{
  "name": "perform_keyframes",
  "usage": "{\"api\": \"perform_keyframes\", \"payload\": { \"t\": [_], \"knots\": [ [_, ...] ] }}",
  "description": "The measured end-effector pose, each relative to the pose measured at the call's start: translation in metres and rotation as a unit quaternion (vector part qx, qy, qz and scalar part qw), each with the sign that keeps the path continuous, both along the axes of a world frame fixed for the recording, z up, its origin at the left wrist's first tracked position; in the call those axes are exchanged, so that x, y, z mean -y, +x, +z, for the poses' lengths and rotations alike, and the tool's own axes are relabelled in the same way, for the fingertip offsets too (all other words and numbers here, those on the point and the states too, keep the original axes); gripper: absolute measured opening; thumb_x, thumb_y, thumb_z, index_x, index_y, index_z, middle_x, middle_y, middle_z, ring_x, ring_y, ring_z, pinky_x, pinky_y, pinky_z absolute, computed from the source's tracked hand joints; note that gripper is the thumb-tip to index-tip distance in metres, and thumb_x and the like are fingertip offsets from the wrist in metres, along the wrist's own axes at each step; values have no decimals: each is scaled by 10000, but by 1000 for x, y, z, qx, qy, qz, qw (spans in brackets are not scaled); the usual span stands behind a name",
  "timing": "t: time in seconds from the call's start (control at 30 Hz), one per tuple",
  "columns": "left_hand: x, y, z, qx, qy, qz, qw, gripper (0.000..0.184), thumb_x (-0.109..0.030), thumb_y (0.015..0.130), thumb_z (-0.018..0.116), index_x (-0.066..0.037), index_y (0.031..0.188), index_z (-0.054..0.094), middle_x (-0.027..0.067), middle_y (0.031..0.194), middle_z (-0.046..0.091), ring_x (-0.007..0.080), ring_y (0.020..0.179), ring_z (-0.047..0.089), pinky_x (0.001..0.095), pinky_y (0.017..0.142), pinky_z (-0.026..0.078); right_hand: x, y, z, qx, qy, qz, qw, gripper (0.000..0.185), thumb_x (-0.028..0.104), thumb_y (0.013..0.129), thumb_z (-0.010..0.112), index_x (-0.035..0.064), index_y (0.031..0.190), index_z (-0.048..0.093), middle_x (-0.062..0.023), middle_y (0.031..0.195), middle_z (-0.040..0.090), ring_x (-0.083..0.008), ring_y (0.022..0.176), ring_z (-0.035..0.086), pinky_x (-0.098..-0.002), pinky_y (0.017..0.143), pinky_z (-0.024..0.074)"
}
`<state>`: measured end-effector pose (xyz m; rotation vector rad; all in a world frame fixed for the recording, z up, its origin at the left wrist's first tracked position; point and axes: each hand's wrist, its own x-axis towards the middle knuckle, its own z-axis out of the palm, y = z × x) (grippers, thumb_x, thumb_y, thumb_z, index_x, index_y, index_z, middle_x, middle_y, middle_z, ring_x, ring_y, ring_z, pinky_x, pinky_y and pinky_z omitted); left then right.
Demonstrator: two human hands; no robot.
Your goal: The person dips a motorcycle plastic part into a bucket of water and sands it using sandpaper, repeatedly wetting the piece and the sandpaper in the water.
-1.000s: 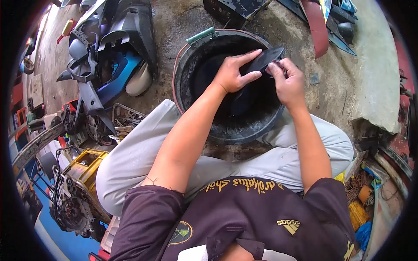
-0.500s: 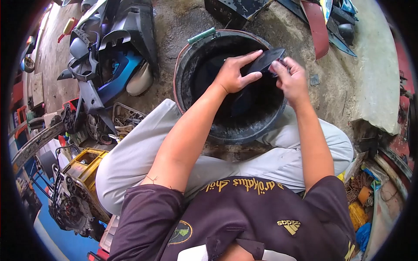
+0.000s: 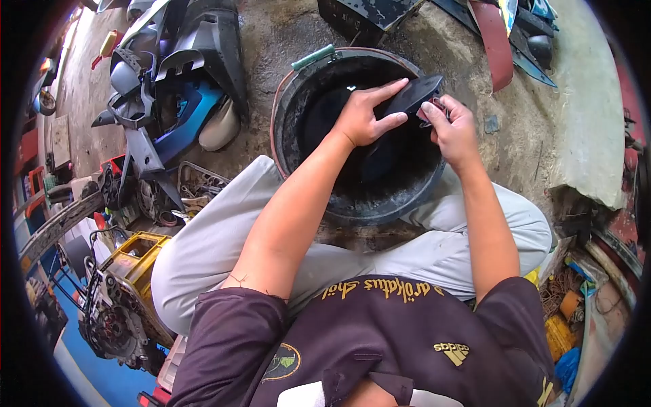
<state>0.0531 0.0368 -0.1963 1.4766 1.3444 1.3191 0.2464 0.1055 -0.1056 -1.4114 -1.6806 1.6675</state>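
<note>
A dark, smooth panel [image 3: 417, 95] is held above a round black bucket [image 3: 380, 211] with a green handle grip [image 3: 313, 57]. My left hand [image 3: 369, 115] grips the panel from its left side, thumb and fingers spread along its edges. At the panel's right end, my right hand [image 3: 453, 129] pinches a small, dark reddish piece [image 3: 430, 112] against it; that piece is mostly hidden by the fingers. Dark liquid seems to lie inside the bucket, with a small bright glint beside my left hand.
Black and blue plastic fairings [image 3: 193, 122] lie at the upper left. A yellow crate [image 3: 139, 254] and an engine part [image 3: 119, 325] are at the lower left. A red panel [image 3: 489, 47] lies at the upper right, near a pale slab [image 3: 586, 115].
My right hand has shifted slightly at the panel's right end, and more of the small reddish piece shows. My left hand and the panel have stayed nearly in place.
</note>
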Motion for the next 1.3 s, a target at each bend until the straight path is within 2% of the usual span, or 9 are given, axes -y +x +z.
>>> {"api": "perform_keyframes", "payload": {
  "t": [0.13, 0.23, 0.33, 0.47, 0.53, 0.63, 0.73, 1.2, 1.3],
  "knots": [
    [3, 0, 4, 9, -8, -4, 1000, 676, -315, 819, 796, -46, 1410, 609, 238, 1346, 654, 367, 1245, 648, 395, 1076, 482, -20, -2, 15, -48, 5, -33, 998, 139, 176, 992, 697, 64, 915, 722, 47, 728, 628, 0, 544, 439, -210, 493, 333],
    [1, 1, 5, 1, -6, 0, 1000, 684, -340, 826, 762, -61, 1429, 600, 240, 1317, 672, 359, 1231, 661, 390, 1063, 480, -4, -3, 1, 11, 94, 29, 995, 155, 176, 997, 692, 48, 914, 719, 31, 764, 647, -11, 610, 496, -211, 552, 394],
    [0, 0, 4, 3, -1, 2, 1000, 681, -330, 825, 766, -60, 1428, 600, 240, 1319, 671, 361, 1232, 660, 391, 1064, 480, -21, -7, 11, 25, 19, 10, 999, 160, 146, 1008, 672, 9, 934, 712, 10, 844, 670, -48, 791, 583, -239, 732, 480],
    [2, 2, 1, -3, 10, 4, 1000, 688, -328, 822, 771, -63, 1432, 597, 240, 1317, 672, 364, 1229, 660, 396, 1061, 481, -9, -8, 14, -17, 30, 1, 999, 136, 122, 1006, 668, 9, 951, 719, -6, 877, 700, -68, 827, 628, -251, 791, 521],
    [-1, 0, 2, -8, 16, 10, 1000, 691, -329, 820, 772, -66, 1434, 596, 241, 1315, 672, 368, 1225, 661, 400, 1057, 483, -16, -12, 22, 26, 27, 9, 999, 132, 132, 997, 681, 15, 952, 723, -5, 862, 700, -71, 814, 624, -251, 775, 517],
    [4, 3, 1, 3, -1, -1, 1000, 691, -331, 820, 771, -71, 1435, 596, 245, 1312, 672, 374, 1216, 663, 405, 1050, 486, -28, -7, 20, 24, 15, 12, 1000, 164, 181, 996, 687, 33, 939, 730, 47, 752, 635, -27, 605, 496, -225, 553, 398],
    [1, 3, 4, -18, 10, -4, 1000, 686, -342, 824, 767, -73, 1433, 599, 248, 1306, 672, 376, 1207, 667, 406, 1046, 489, -12, -5, 17, 23, 14, -12, 1000, 179, 209, 999, 685, 52, 924, 729, 58, 715, 607, -15, 546, 442, -227, 499, 345],
    [0, 4, 4, -9, -14, -10, 1000, 680, -337, 820, 763, -82, 1430, 607, 229, 1298, 687, 357, 1201, 676, 395, 1055, 483, -31, 0, 18, 19, 5, -28, 999, 195, 247, 999, 695, 68, 926, 721, 51, 737, 637, -20, 541, 461, -217, 484, 351],
    [0, 3, 6, -5, -28, -14, 999, 663, -265, 800, 815, -44, 1394, 621, 222, 1359, 653, 368, 1241, 650, 393, 1080, 485, -28, 2, 9, -16, 11, -15, 1000, 189, 238, 1004, 688, 69, 925, 721, 46, 758, 659, -20, 547, 453, -216, 490, 358]
  ]
}}
